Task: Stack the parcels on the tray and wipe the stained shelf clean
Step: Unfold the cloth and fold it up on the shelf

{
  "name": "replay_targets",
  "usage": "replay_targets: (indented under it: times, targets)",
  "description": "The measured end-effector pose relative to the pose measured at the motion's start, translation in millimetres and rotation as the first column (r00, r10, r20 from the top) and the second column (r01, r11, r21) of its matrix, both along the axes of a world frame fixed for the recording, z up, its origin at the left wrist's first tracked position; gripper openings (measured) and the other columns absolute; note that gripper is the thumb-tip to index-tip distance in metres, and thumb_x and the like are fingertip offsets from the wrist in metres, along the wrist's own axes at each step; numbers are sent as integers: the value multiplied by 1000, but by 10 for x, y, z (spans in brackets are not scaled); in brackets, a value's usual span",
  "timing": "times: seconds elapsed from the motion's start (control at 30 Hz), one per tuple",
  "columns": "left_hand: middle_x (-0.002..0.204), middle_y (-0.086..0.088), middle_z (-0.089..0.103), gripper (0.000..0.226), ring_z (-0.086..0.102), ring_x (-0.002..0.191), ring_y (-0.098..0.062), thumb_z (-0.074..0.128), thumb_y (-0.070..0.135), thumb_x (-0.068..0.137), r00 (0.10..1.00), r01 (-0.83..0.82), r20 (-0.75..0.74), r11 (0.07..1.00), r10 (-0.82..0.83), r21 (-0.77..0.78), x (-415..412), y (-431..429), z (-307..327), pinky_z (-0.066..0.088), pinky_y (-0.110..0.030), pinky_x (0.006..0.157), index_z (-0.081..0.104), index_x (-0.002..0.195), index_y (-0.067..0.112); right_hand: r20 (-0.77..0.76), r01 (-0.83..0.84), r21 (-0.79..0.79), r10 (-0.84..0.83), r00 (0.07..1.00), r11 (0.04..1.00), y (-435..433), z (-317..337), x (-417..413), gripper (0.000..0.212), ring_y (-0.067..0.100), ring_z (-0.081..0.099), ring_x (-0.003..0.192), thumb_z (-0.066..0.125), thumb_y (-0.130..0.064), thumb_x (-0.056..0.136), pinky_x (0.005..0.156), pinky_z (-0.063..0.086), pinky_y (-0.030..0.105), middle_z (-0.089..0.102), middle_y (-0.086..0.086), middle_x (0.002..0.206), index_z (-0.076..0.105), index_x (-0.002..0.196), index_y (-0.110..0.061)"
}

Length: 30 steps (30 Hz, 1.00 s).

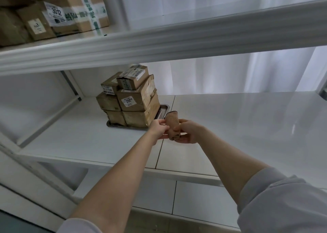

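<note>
Both hands held a rolled brown cloth (pixel 172 125) over the shelf (pixel 238 126).
The left hand (pixel 159 128) and the right hand (pixel 189 131) pinched it from each side, its long axis nearly upright. The shelf lay just below, equally near both hands. Beside them, parcels (pixel 131 98) stood stacked on the tray (pixel 163 108). One label began "200"; an upper box (pixel 58 13) read "3012".

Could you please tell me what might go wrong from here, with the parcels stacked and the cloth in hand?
1. The parcels stand three layers high on the tray, top boxes askew; a wiping stroke that bumps the tray could topple them.
2. The left hand and right hand hold the folded cloth close beside the stack, so unfolding may brush it.
3. No stain shows on the shelf, so the wrong patch might get wiped.
</note>
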<state>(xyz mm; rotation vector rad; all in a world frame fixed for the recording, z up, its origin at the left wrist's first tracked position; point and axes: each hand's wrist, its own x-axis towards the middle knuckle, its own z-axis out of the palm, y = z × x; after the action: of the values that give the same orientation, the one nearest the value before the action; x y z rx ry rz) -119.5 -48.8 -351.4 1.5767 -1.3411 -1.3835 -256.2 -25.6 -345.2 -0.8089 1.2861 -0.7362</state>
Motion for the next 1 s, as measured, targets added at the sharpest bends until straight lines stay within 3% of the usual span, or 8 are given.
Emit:
replay_targets:
  times: [0.2, 0.27, 0.33, 0.47, 0.53, 0.77, 0.87, 1.0]
  targets:
    - [109, -14, 57, 31, 57, 93, -22, 46, 2, 94, 982, -166, 103, 985, 160, 44, 555, -334, -67, 55, -31, 67, 53, 124, 1, -111, 209, -89, -218, 970, 974, -253, -30, 348, 44, 18, 47, 56, 34, 12, 88, 62, 51, 24, 53, 7, 70, 54, 128, 10]
    - [118, -16, 55, 32, 56, 95, -24, 46, 3, 92, 945, -277, 190, 961, 267, 25, 898, -490, -119, 52, -27, 55, 53, 123, 3, -135, 272, -151, -292, 947, 950, -339, -61, 477, 40, 16, 46, 52, 42, 8, 90, 57, 54, 22, 49, 4, 67, 51, 129, 10]
    - [121, -15, 53, 29, 53, 92, -24, 45, 6, 92, 912, -336, 253, 942, 324, 5, 1251, -632, -154, 52, -28, 59, 52, 120, 4, -128, 345, -202, -374, 919, 917, -457, -96, 616, 32, 18, 54, 53, 49, 3, 89, 47, 49, 22, 55, 7, 66, 56, 120, 6]
    - [126, -15, 53, 40, 56, 104, -32, 46, 21, 89, 838, -378, 398, 923, 373, -69, 1843, -899, -201, 52, -41, 93, 51, 125, 3, -103, 463, -190, -486, 868, 866, -790, -224, 916, 36, 35, 68, 90, 50, 1, 76, 83, 56, 40, 71, 15, 91, 65, 107, -10]
    - [126, -21, 53, 41, 56, 109, -36, 46, 21, 88, 802, -374, 470, 923, 368, -86, 2048, -1038, -232, 51, -42, 94, 53, 124, 1, -124, 483, -210, -514, 849, 850, -904, -218, 1064, 51, 31, 65, 101, 53, 4, 76, 91, 54, 41, 68, 12, 106, 61, 122, -18]
    - [122, -25, 56, 31, 55, 111, -37, 44, 10, 94, 838, -309, 454, 949, 304, -64, 2330, -1363, -354, 47, -39, 91, 52, 117, -8, -237, 533, -218, -574, 784, 818, -1129, -327, 1265, 54, 30, 59, 111, 51, 2, 86, 96, 52, 39, 62, 10, 123, 54, 135, -20]
    - [120, -25, 57, 29, 57, 110, -37, 43, 6, 93, 865, -286, 422, 958, 272, -31, 2304, -1456, -398, 47, -37, 84, 53, 117, -8, -262, 540, -210, -579, 772, 815, -1175, -401, 1238, 57, 29, 60, 107, 49, 4, 84, 88, 53, 31, 63, 10, 123, 53, 135, -22]
    - [118, -24, 60, 28, 59, 107, -36, 43, 7, 92, 868, -318, 390, 947, 308, -39, 2313, -1519, -403, 51, -39, 92, 56, 112, -8, -291, 545, -217, -586, 756, 810, -1245, -409, 1231, 52, 29, 59, 108, 48, 0, 89, 78, 49, 28, 62, 11, 125, 53, 135, -23]
